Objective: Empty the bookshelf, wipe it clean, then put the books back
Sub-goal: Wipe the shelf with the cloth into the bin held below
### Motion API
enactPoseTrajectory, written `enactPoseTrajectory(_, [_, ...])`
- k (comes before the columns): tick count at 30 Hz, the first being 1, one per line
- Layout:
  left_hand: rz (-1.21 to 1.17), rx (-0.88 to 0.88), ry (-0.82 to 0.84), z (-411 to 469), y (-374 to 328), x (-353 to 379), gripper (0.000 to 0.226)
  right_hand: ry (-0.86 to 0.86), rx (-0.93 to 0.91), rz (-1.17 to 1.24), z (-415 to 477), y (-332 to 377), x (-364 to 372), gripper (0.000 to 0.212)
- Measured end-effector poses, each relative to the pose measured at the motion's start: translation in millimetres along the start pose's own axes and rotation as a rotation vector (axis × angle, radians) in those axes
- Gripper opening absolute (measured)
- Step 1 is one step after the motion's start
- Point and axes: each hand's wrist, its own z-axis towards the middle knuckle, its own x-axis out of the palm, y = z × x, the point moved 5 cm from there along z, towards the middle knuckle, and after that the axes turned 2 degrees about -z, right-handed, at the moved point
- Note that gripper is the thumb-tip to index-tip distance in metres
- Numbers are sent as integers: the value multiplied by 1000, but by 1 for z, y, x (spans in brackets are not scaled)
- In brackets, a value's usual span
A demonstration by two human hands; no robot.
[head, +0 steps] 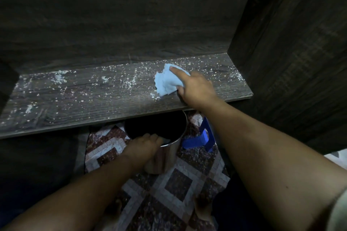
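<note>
A dim home interior: dark wood-grain bookshelf [116, 88], patterned floor tiles [169, 189], blue plastic stool [201, 137].

The shelf board [78, 97] ran off the left edge, and its front lip hid the far rim of the metal container [165, 148]. The container's inside was too dark to read. The blue plastic object [201, 139] sat half hidden behind the right forearm.

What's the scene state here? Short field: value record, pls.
stage: wiping, no books on the visible shelf
shelf: dark wood board, scattered white crumbs and dust
right hand: presses a light blue cloth on the shelf's right part
left hand: grips the rim of a metal container, held below the shelf's front edge
floor: patterned tiles, blue plastic item beside the container
container contents: too dark to tell
</note>
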Motion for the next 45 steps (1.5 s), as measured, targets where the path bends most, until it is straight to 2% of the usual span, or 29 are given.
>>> enactPoseTrajectory(5, [4,54,3,-19,-22,-63,25,-122,19,88,-4,22,-35,57])
enactPoseTrajectory(9, [24,-10,183,-36,-29,-97,37,-142,24,195,-20,36,-59,53])
enactPoseTrajectory(16, [86,12,175,-55,-36,-132,32,-128,69,398,-45,38,-69,47])
enactPoseTrajectory(21, [13,-47,126,-39,-29,-125,23,-42,100,313,-51,26,-43,41])
enactPoseTrajectory(27, [39,-25,140,-25,-19,-102,30,-5,125,219,-29,19,-33,47])
enactPoseTrajectory(30, [2,-27,54,-29,-14,-102,26,-1,127,244,-27,23,-24,51])
enactPoseTrajectory(34, [0,145,-132,-38,-16,-96,27,-45,164,251,-28,26,-18,55])
enactPoseTrajectory(36, [-10,174,-153,-42,-17,-95,14,-86,191,236,-26,23,-20,56])
enactPoseTrajectory(40, [40,183,-200,-50,-21,-94,25,-100,230,236,-22,10,-23,54])
enactPoseTrajectory(45, [7,180,-234,-56,-21,-98,27,19,206,98,-27,8,-5,50])
